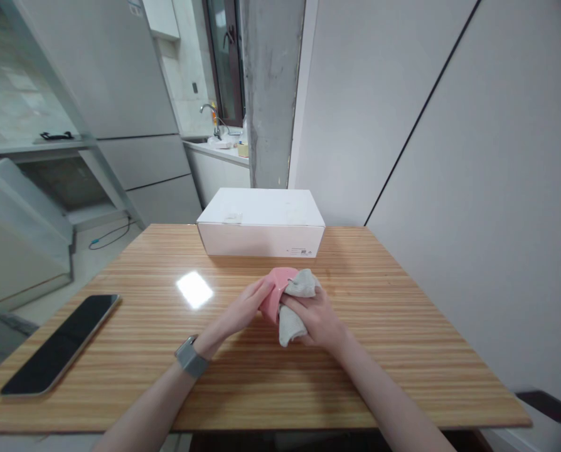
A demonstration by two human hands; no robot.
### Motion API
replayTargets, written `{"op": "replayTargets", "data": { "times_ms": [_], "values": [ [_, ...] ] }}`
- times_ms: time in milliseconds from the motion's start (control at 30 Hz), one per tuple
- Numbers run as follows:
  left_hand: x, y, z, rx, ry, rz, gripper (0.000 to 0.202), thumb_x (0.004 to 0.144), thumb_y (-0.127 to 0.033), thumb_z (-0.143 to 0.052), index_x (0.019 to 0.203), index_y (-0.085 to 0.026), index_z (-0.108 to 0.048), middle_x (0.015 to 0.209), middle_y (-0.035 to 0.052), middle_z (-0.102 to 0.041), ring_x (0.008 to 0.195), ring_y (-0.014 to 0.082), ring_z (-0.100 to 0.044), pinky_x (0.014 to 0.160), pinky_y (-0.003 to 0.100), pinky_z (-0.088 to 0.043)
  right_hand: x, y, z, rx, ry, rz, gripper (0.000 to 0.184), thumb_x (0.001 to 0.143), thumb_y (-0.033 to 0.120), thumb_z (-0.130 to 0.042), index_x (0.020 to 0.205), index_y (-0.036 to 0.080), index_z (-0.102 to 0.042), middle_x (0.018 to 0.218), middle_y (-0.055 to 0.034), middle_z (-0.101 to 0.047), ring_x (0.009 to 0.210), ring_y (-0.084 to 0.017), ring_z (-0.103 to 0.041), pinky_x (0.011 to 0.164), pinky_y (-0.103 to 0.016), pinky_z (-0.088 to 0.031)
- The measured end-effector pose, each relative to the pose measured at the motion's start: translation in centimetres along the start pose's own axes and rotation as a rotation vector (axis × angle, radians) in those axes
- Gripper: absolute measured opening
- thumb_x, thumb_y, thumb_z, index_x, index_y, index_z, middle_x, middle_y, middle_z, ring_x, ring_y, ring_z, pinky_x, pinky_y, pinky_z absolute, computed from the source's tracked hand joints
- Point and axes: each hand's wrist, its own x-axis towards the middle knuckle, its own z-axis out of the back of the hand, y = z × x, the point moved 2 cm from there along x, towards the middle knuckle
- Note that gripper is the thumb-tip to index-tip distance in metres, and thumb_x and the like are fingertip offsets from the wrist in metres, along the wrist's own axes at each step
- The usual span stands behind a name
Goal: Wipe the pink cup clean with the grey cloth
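Over the middle of the table, my left hand [251, 306] grips a glossy pink bowl [272, 302] by its left side, fingers closed on the edge. The bowl is tilted, and its right part is covered, so its full shape is partly hidden. My right hand [319, 319] is closed around a light grey cloth [290, 325]. That cloth is bunched up and pressed against the bowl's right side, with one end hanging down below the fingers. On my left wrist is a watch with a grey band.
A white closed box [261, 240] stands at the far edge of the wood-grain table [393, 370]. At the left lies a large black phone or tablet [61, 345]. Behind are a sink tap [209, 110], cabinets and a grey pillar; a white panelled wall rises on the right.
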Motion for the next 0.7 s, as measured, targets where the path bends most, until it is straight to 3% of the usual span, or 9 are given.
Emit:
{"op": "replayTargets", "data": {
  "times_ms": [167, 233, 333, 467, 600, 700],
  "values": [
    [-0.4, 0.6, -0.6, -0.256, 0.101, 0.088, 0.049, 0.088, -0.048, -0.05, 0.131, -0.024, -0.05, 0.132, 0.0069, -0.056, 0.119, 0.0253, -0.05, 0.096, 0.036, -0.041, -0.1, -0.2, 0.6, 0.102, -0.092, -0.121, 0.046, 0.088, 0.042, -0.032, 0.117, 0.015, -0.054, 0.101, -0.0124, -0.068, 0.096, -0.028, -0.062, 0.085, -0.041, -0.044],
    [-0.3, 1.0, -0.6, -0.328, 0.131, 0.12, 0.053, 0.086, -0.048, -0.053, 0.132, -0.024, -0.048, 0.132, 0.008, -0.056, 0.117, 0.0275, -0.053, 0.093, 0.039, -0.043, -0.1, -0.1, 0.4, 0.073, -0.088, -0.097, 0.047, 0.088, 0.041, -0.032, 0.119, 0.013, -0.053, 0.101, -0.0129, -0.068, 0.096, -0.028, -0.062, 0.087, -0.041, -0.043],
    [0.0, 1.1, -0.4, -0.375, 0.084, 0.181, 0.054, 0.085, -0.054, -0.049, 0.122, -0.016, -0.058, 0.118, 0.0099, -0.065, 0.112, 0.0289, -0.056, 0.095, 0.041, -0.042, 0.0, 0.3, -0.1, 0.004, -0.059, -0.001, 0.048, 0.086, 0.04, -0.035, 0.12, 0.011, -0.052, 0.102, -0.0141, -0.068, 0.099, -0.028, -0.061, 0.09, -0.041, -0.041],
    [0.1, 0.1, 0.4, -0.216, -0.04, 0.182, 0.052, 0.087, -0.054, -0.043, 0.1, -0.011, -0.069, 0.098, 0.0072, -0.072, 0.11, 0.0261, -0.056, 0.105, 0.038, -0.032, 0.2, 1.5, -0.9, -0.047, -0.03, 0.161, 0.048, 0.082, 0.037, -0.043, 0.121, 0.009, -0.051, 0.101, -0.0141, -0.069, 0.099, -0.026, -0.06, 0.088, -0.04, -0.042],
    [-0.4, -0.8, 1.1, 0.075, 0.055, 0.055, 0.038, 0.088, -0.046, -0.047, 0.096, -0.017, -0.07, 0.104, 0.0036, -0.07, 0.106, 0.0235, -0.057, 0.102, 0.035, -0.034, 0.4, 2.6, -1.1, -0.054, -0.045, 0.196, 0.044, 0.081, 0.034, -0.045, 0.116, 0.009, -0.055, 0.098, -0.0138, -0.069, 0.096, -0.026, -0.06, 0.084, -0.039, -0.044],
    [-0.7, -1.1, 1.2, 0.154, 0.041, -0.003, 0.039, 0.089, -0.047, -0.044, 0.096, -0.018, -0.069, 0.106, 0.0047, -0.069, 0.101, 0.0232, -0.058, 0.096, 0.034, -0.038, 0.4, 2.5, -0.9, -0.058, -0.058, 0.179, 0.042, 0.08, 0.035, -0.045, 0.112, 0.011, -0.058, 0.095, -0.0137, -0.069, 0.092, -0.027, -0.061, 0.079, -0.041, -0.046]
  ]
}}
